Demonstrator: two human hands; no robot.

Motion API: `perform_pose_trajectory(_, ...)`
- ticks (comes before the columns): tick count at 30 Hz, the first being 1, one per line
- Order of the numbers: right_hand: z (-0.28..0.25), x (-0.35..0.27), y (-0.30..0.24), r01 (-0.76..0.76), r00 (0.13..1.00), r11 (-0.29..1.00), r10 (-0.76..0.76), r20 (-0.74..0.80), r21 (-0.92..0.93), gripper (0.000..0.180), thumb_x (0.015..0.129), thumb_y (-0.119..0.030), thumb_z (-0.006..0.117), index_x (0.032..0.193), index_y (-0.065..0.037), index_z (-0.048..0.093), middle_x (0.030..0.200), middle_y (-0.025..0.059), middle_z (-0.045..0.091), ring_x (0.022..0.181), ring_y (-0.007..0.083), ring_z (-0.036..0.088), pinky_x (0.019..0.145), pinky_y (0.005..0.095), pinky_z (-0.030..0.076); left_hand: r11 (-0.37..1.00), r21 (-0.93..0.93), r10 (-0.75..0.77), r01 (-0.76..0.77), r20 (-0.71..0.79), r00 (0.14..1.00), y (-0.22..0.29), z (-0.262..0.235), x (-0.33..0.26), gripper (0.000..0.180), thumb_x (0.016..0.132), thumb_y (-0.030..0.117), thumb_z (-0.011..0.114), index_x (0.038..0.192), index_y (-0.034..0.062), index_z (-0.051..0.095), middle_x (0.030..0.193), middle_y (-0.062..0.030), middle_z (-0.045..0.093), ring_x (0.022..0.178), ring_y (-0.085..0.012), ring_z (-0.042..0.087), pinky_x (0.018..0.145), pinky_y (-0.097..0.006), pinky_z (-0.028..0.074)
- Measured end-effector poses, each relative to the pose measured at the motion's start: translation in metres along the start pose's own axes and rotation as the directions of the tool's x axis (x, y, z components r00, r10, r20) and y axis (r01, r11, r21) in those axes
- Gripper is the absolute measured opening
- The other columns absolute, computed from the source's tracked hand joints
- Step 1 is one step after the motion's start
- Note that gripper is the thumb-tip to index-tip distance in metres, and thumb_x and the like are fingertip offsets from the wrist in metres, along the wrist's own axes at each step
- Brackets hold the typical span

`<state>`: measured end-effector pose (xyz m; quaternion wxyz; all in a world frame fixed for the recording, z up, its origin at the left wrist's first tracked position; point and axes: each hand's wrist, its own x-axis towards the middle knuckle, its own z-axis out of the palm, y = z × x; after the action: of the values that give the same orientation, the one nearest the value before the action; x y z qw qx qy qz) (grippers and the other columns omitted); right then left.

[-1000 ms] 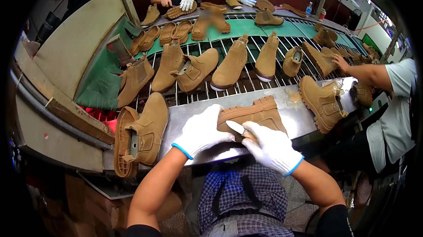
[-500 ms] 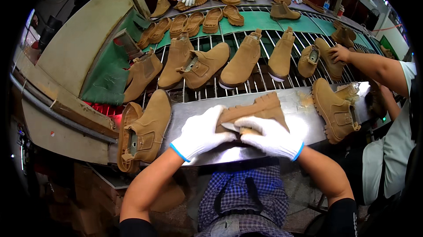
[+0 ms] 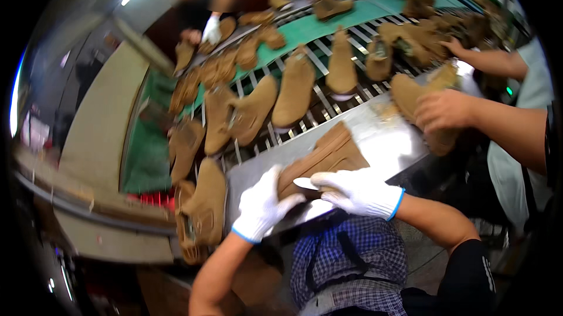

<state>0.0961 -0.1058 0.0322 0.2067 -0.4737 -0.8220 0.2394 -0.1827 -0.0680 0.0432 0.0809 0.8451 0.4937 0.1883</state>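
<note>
1. Head view: I see my 2 white-gloved hands on 1 tan suede boot upper [image 3: 325,160] lying flat on the metal worktable [image 3: 387,140], near its front edge.
2. My left hand [image 3: 261,207] is spread open, its fingers pressing the upper's lower-left end; it grips nothing.
3. My right hand [image 3: 358,191] lies mostly flat over the near edge, fingers extended; a small pale piece [image 3: 306,183] shows at its fingertips, and I cannot tell whether it is pinched.
4. 1 finished tan boot [image 3: 199,213] lies at the table's left end.
5. Beyond, about 12 tan boots sit blurred on the slatted conveyor [image 3: 328,43] with green belt.
6. A co-worker's bare hand [image 3: 443,110] grasps 1 boot at right.
7. No packages, labels or signs are readable.
</note>
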Motion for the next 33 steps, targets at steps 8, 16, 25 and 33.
perform_pose_trajectory(8,-0.005,-0.052,0.027,-0.447,0.763,0.342,0.628,0.153,0.827,0.044,0.095,-0.032,0.081,0.115,0.004,0.064,0.072,-0.0015,0.059,0.052,0.0062,0.050,0.044,0.0247,0.040,0.982,-0.094,0.142,-0.162,-0.189,0.972,-0.010,0.015,-0.012,0.086,0.069,0.046,0.100,0.135,0.0046,0.063,0.113,-0.0170,0.077,0.088,-0.0371,0.079,0.075,-0.041,0.064)
perform_pose_trajectory(16,-0.022,-0.022,-0.031,0.027,0.715,0.767,0.433,-0.549,0.641,0.057,0.093,-0.012,0.082,0.138,0.003,0.049,0.101,0.0110,0.068,0.079,0.0140,0.067,0.071,0.0301,0.057,0.883,-0.397,0.060,-0.250,-0.434,0.899,-0.020,0.000,-0.006,0.093,0.076,0.032,0.101,0.146,-0.0056,0.053,0.122,-0.0224,0.077,0.106,-0.0303,0.079,0.095,-0.040,0.062)
perform_pose_trajectory(25,0.000,-0.006,-0.098,0.386,0.834,0.921,-0.375,-0.404,-0.058,0.066,0.070,-0.006,0.087,0.132,-0.010,0.064,0.087,0.0086,0.074,0.072,0.0299,0.075,0.063,0.0412,0.060,0.231,-0.954,-0.397,-0.190,-0.271,0.877,-0.005,-0.029,-0.030,0.109,0.081,0.042,0.095,0.163,0.0055,0.033,0.149,-0.0107,0.052,0.137,-0.0263,0.053,0.119,-0.042,0.044)
perform_pose_trajectory(33,0.099,0.007,-0.104,0.098,0.983,0.994,-0.104,0.149,0.050,0.036,0.093,-0.038,0.081,0.119,-0.017,0.067,0.092,0.0094,0.076,0.081,0.0316,0.077,0.070,0.0446,0.062,0.916,-0.351,-0.357,0.196,-0.486,0.798,-0.031,0.013,-0.160,0.113,0.072,0.035,0.099,0.159,-0.0033,0.039,0.155,-0.0252,0.050,0.148,-0.0416,0.045,0.124,-0.054,0.040)
